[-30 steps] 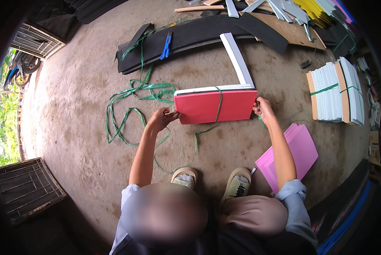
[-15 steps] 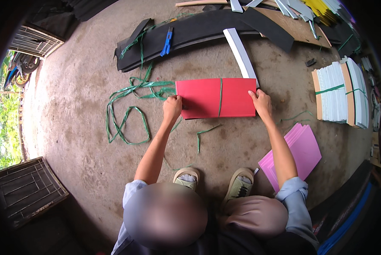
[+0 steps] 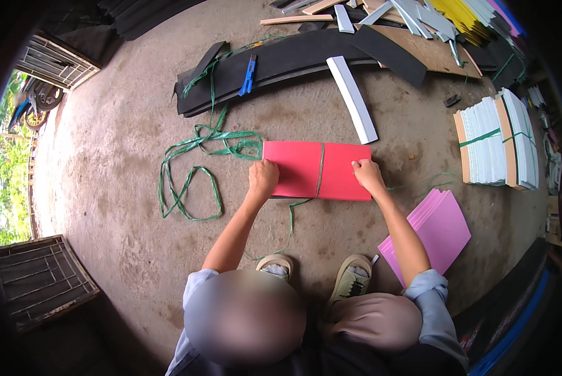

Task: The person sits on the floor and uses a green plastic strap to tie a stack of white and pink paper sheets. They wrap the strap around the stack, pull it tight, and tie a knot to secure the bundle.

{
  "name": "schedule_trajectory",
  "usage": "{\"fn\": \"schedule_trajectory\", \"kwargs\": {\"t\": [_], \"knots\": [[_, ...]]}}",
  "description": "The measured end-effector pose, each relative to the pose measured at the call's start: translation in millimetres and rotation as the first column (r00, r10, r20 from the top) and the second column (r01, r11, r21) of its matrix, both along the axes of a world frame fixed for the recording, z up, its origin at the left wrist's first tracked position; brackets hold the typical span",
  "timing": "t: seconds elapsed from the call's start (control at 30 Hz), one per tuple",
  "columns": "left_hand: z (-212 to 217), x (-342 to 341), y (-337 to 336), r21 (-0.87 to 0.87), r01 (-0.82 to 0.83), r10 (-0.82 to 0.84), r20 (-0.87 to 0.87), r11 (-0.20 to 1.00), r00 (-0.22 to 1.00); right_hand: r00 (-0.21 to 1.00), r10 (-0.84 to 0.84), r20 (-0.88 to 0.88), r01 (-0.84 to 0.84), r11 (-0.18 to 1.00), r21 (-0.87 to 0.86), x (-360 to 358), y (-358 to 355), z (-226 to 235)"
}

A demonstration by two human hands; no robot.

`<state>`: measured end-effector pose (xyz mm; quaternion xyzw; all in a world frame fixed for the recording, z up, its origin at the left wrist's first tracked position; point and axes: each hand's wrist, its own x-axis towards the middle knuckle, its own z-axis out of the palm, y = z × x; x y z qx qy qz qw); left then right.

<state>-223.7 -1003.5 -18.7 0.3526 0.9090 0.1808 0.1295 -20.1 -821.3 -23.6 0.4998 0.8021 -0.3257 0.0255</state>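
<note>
A bundle of red sheets (image 3: 293, 172), with a dark layer showing along its lower edge, lies across the middle in front of me. A green plastic strap (image 3: 321, 169) runs around its width, slightly right of its centre. My left hand (image 3: 264, 178) grips the left end, fingers curled over the edge. At the right end my right hand (image 3: 369, 175) is closed, thumb on the red top face; its other fingers are partly hidden. Loose green plastic strap (image 3: 218, 188) lies in loops on the floor to the left, and a thin piece trails out below the bundle's near edge.
Beyond the bundle lie long black sheets (image 3: 281, 53) with a blue cutter (image 3: 248, 76) on top. A white strip (image 3: 353, 100) lies nearer. Pink sheets (image 3: 437, 225) rest on the right, and a strapped bundle of white pieces (image 3: 484, 141) stands farther right. Offcuts pile up at far right.
Both hands have brought the red bundle nearer to me and slightly left, off the white strip's near end. The strap piece on the floor is now partly under it.
</note>
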Motion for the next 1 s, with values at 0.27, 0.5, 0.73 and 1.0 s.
{"fn": "schedule_trajectory", "kwargs": {"t": [0.27,0.5,0.73,1.0], "knots": [[8,45,16,0.028,0.098,-0.1,0.073,0.995,0.992,0.953,0.3,0.048,-0.303,0.951,0.058,-16,-22,11],[-7,47,25,-0.007,0.129,-0.129,0.013,0.992,0.992,0.982,0.183,-0.053,-0.177,0.979,0.104,-23,-33,4],[-3,55,30,0.0,0.139,-0.139,0.011,0.99,0.99,0.98,0.199,-0.026,-0.192,0.967,0.169,-24,-41,4],[3,73,43,0.099,0.158,-0.162,0.03,0.982,0.986,0.955,0.249,-0.158,-0.266,0.959,-0.097,-15,-17,1]]}}
